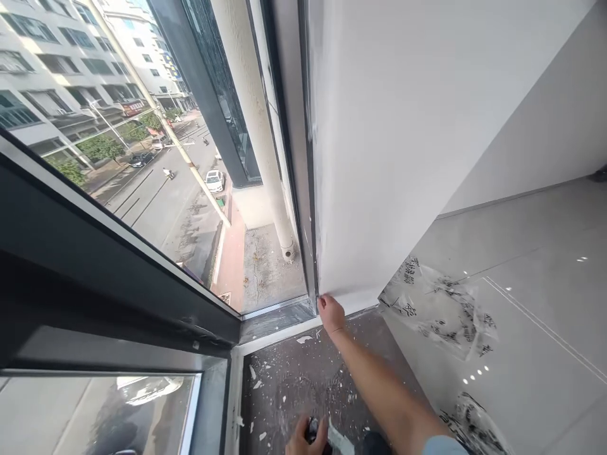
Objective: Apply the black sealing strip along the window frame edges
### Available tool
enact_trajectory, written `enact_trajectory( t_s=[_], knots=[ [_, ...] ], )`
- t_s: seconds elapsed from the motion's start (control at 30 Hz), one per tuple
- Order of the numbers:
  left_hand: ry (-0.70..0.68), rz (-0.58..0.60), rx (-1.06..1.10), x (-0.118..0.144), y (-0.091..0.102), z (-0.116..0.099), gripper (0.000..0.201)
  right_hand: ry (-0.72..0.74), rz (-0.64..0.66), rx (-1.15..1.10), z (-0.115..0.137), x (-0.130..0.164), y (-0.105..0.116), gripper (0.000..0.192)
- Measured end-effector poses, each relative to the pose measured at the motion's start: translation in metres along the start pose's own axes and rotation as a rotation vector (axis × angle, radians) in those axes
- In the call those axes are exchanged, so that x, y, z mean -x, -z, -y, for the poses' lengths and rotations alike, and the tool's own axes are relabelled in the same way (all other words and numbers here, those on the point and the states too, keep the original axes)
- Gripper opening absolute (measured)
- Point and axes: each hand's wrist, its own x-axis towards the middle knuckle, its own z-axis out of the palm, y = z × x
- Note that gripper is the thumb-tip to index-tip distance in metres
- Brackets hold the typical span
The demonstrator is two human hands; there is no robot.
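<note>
My right hand (331,313) reaches to the bottom corner where the dark window frame (308,189) meets the white wall (379,158). Its fingers are closed in a pinch against the frame's edge, and whatever they hold is hidden. Low in the view, my left hand (307,439) is closed around a small black object (312,430), only partly visible, whose kind I cannot make out. A pale, greenish-white strip (340,437) lies just right of that hand. Beneath both hands is a dark floor slab (313,373) scattered with white flakes.
A white sill strip (279,335) runs along the window's foot. To the left stands a thick dark frame (118,272) with glass. Crumpled printed plastic film (450,309) lies on the glossy tiles (535,272) at right. Outside, a street (184,177) shows far below.
</note>
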Motion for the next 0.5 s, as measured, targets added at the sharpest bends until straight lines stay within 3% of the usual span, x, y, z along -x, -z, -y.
enact_trajectory(
  t_s=[0.13, 0.23, 0.33, 0.5],
  knots=[
    [-0.077, 0.106, 0.025, -0.059, -0.007, 0.016, 0.076, 0.382, -0.257, 0.242, -0.034, -0.014, -0.024, 0.022],
    [-0.111, 0.126, 0.020, -0.073, 0.002, 0.015, 0.081, 0.570, -0.442, 0.297, -0.043, -0.017, -0.027, 0.023],
    [-0.112, 0.111, 0.068, -0.070, 0.007, 0.013, 0.081, 0.663, -0.518, 0.337, -0.042, -0.019, -0.025, 0.023],
    [-0.116, 0.109, 0.077, -0.069, 0.003, 0.022, 0.081, 0.687, -0.567, 0.393, -0.040, -0.022, -0.024, 0.025]
  ],
)
